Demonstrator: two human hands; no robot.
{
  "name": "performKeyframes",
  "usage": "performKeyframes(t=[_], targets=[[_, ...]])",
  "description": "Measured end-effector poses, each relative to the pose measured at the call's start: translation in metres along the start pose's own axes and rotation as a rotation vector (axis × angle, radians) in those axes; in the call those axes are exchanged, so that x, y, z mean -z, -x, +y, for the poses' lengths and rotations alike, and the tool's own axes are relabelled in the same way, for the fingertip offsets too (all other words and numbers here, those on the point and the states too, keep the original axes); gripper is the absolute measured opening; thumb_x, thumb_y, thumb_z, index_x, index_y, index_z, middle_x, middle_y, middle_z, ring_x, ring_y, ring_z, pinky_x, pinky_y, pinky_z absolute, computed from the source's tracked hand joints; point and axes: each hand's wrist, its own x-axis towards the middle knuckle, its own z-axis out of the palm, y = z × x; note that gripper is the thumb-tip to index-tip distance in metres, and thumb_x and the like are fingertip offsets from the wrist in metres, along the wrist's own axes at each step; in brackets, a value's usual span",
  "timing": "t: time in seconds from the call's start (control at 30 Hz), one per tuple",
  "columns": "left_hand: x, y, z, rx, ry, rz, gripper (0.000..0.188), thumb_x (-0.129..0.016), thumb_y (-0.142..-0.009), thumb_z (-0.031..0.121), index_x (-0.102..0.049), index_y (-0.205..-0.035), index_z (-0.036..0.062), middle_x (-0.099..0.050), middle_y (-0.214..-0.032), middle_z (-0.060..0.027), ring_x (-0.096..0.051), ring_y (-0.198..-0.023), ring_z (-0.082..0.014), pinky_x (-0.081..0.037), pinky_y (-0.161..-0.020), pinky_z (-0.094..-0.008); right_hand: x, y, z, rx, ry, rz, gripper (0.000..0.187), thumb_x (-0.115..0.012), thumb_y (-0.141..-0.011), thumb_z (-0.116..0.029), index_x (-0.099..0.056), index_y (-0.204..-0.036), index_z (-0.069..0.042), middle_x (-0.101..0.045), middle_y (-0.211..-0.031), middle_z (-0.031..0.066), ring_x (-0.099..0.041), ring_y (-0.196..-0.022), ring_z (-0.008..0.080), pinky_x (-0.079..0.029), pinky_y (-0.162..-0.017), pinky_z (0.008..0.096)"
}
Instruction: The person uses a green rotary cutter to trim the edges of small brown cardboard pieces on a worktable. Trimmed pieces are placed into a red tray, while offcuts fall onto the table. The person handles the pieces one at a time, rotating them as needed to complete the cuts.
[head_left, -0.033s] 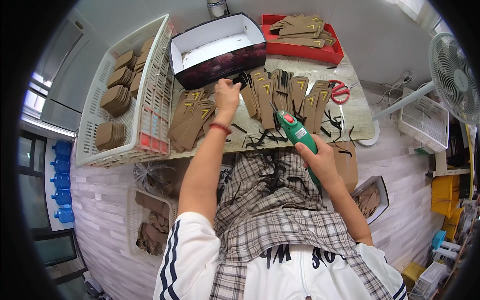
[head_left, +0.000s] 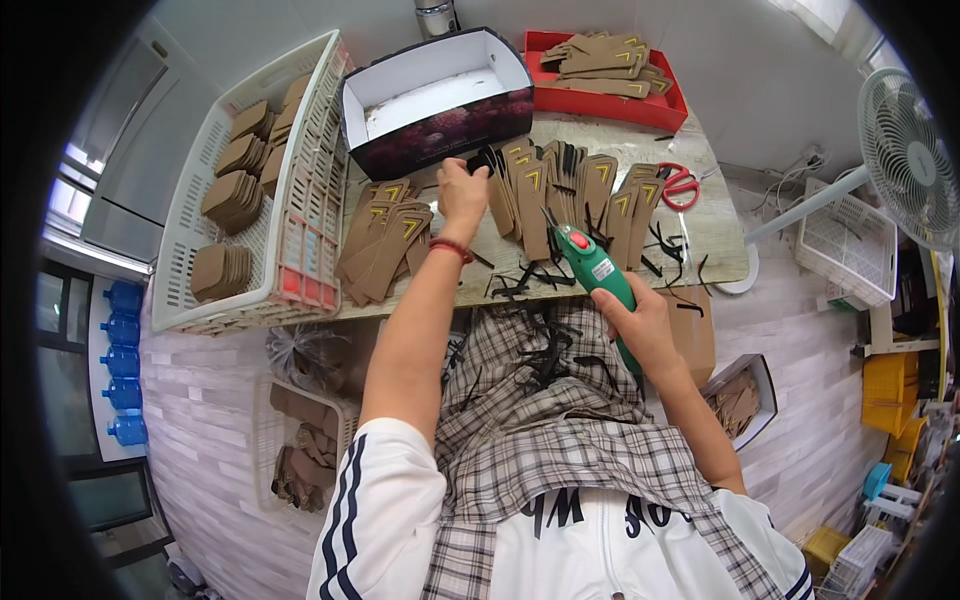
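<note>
My right hand [head_left: 640,318] is wrapped round a green handheld electric cutter [head_left: 597,268] with a red button. The cutter's thin dark tip points up and left, over the brown strap-like pieces [head_left: 533,192] with yellow angle marks. At the left end of this fanned row, my left hand [head_left: 463,195] has its fingers curled together beside the dark ends of the pieces. Whatever its fingertips may pinch is hidden. Another pile of brown pieces [head_left: 385,240] lies left of that wrist. Black scraps [head_left: 515,280] are scattered along the table's front edge and over my plaid apron [head_left: 500,390].
Behind the pieces stand a dark-sided box [head_left: 440,128] and a red tray [head_left: 610,100] of similar pieces. A white crate [head_left: 310,215] with brown stacks borders the left side. Red-handled scissors [head_left: 680,187] lie at the right, near a standing fan [head_left: 912,155].
My left hand has shifted slightly right, closer to the row of brown pieces. My right hand and the cutter have hardly moved.
</note>
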Motion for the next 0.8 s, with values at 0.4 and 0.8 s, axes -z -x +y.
performKeyframes(t=[0.4, 0.8], targets=[[0.003, -0.017, -0.003, 0.015, -0.385, -0.101, 0.037, -0.053, -0.079, 0.019, -0.061, -0.107, -0.0037, -0.063, -0.109, -0.0249, -0.061, -0.103, -0.0398, -0.048, -0.088, -0.0456, -0.002, -0.002, 0.002, 0.0, -0.001, 0.003, 0.036, -0.073, -0.084, -0.028, -0.064, -0.103, 0.0, -0.057, -0.063, 0.0005, -0.051, -0.049, 0.0055, -0.041, -0.045, 0.0237], [0.063, 0.056, 0.033, 0.24, 1.359, -0.094, 0.007, -0.064, -0.089, 0.007, -0.064, -0.095, 0.0032, -0.068, -0.085, -0.003, -0.063, -0.071, -0.0103, -0.05, -0.066, -0.0228, -0.012, -0.008, -0.021, 0.054, 0.033, 0.021, 0.036, -0.074, -0.083, -0.03, -0.064, -0.099, 0.0, -0.057, -0.062, 0.0023, -0.051, -0.051, 0.0069, -0.041, -0.047, 0.025]])
